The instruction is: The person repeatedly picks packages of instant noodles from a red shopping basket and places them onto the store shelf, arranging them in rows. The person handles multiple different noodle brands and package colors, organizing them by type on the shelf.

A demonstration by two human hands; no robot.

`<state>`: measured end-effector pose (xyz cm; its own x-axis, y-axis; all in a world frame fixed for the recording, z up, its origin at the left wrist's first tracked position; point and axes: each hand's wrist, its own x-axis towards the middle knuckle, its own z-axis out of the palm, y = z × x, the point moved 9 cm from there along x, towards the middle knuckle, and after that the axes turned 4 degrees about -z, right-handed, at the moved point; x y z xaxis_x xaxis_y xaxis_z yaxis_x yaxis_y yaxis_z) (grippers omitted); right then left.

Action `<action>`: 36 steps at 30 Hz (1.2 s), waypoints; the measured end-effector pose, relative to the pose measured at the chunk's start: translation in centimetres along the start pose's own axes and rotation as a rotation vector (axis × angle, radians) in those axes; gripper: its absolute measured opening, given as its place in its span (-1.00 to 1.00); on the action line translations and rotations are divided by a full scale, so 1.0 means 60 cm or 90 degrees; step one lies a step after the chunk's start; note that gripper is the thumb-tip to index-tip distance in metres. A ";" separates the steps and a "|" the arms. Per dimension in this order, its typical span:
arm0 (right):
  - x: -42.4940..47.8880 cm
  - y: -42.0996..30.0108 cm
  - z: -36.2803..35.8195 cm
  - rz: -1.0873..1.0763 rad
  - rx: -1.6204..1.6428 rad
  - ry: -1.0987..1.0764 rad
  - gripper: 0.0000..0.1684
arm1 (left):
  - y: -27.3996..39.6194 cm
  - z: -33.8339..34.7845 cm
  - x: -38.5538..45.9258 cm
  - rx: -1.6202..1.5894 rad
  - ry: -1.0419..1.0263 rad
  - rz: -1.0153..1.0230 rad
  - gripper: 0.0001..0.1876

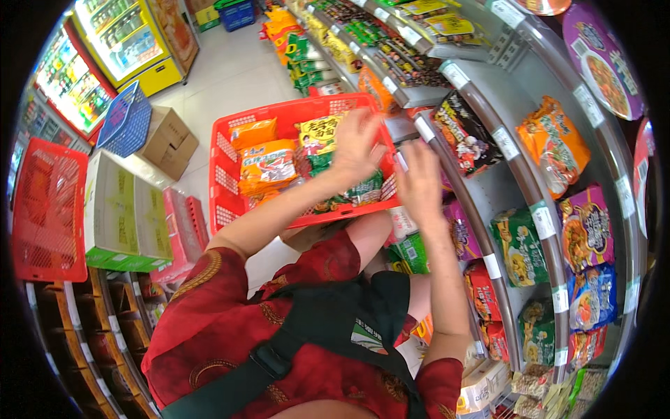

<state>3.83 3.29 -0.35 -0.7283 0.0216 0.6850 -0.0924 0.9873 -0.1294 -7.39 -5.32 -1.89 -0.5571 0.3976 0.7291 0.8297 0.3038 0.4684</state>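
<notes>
A red plastic shopping basket [290, 108] stands before me, holding several packs of instant noodles. Inside it, an orange noodle pack [268, 162] lies at the left, and a yellow-and-green pack [317, 137] is in the middle. Over the basket's right part is my left hand [360, 146], blurred, fingers spread and nothing seen in it. A green pack [368, 188] lies just below that hand. My right hand [420, 183], also blurred, is by the basket's right rim and the shelf edge, fingers extended. It shows no held item, though its palm is hidden.
Shelves with price strips [505, 144] curve along the right, carrying a black noodle pack [463, 133], an orange pack [555, 146] and green packs [520, 246]. To the left are stacked cartons [125, 209], another red basket [49, 209], a blue basket [125, 120] and drink coolers [123, 39].
</notes>
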 end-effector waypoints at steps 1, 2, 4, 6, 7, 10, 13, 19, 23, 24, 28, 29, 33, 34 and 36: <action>-0.012 -0.028 0.057 -0.014 0.081 -0.020 -0.46 | -0.066 -0.036 -0.023 0.085 0.024 -0.023 -0.26; -0.024 -0.050 0.100 -0.022 0.129 -0.030 -0.47 | -0.126 -0.061 -0.040 0.212 0.029 -0.066 -0.27; -0.046 -0.081 0.183 0.000 0.226 -0.063 -0.49 | -0.250 -0.108 -0.071 0.375 -0.068 -0.263 -0.28; -0.056 -0.116 0.231 0.036 0.212 -0.193 -0.54 | -0.361 -0.155 -0.134 0.430 -0.192 -0.501 -0.26; -0.055 -0.117 0.236 0.048 0.221 -0.188 -0.55 | -0.404 -0.177 -0.171 0.453 -0.211 -0.581 -0.25; -0.061 -0.108 0.237 0.080 0.220 -0.176 -0.58 | -0.508 -0.182 -0.263 0.274 -0.286 -0.704 -0.25; -0.068 -0.111 0.233 0.072 0.212 -0.168 -0.59 | -0.507 -0.175 -0.261 0.035 -0.259 -0.741 -0.32; -0.066 -0.103 0.229 0.084 0.212 -0.144 -0.61 | -0.523 -0.125 -0.286 -0.659 -0.084 -1.016 -0.65; -0.068 -0.056 0.172 0.171 0.391 0.052 -0.30 | -0.338 -0.180 -0.134 -0.696 -0.062 -0.711 -0.65; -0.063 -0.050 0.162 0.240 0.504 0.043 -0.13 | -0.306 -0.184 -0.114 -0.705 -0.082 -0.670 -0.65; -0.034 -0.043 0.031 0.308 0.575 0.021 -0.07 | -0.129 -0.121 -0.036 -0.681 -0.231 -0.532 -0.57; -0.042 -0.028 -0.010 0.268 0.453 0.131 -0.20 | -0.074 -0.094 -0.020 -0.704 -0.260 -0.504 -0.55; -0.053 0.052 -0.157 0.393 0.539 0.296 -0.54 | 0.069 -0.002 0.050 -0.628 -0.364 -0.371 -0.48; -0.062 0.082 -0.196 0.377 0.465 0.333 -0.55 | 0.120 0.021 0.072 -0.707 -0.364 -0.354 -0.41; -0.070 0.131 -0.264 0.370 0.357 0.389 -0.57 | 0.202 0.061 0.126 -0.831 -0.337 -0.167 -0.15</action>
<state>16.90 13.42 7.12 -0.3046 0.7070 0.6383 -0.2539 0.5856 -0.7698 -1.67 4.53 7.50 -0.4029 0.8135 0.4193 -0.0213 -0.4664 0.8843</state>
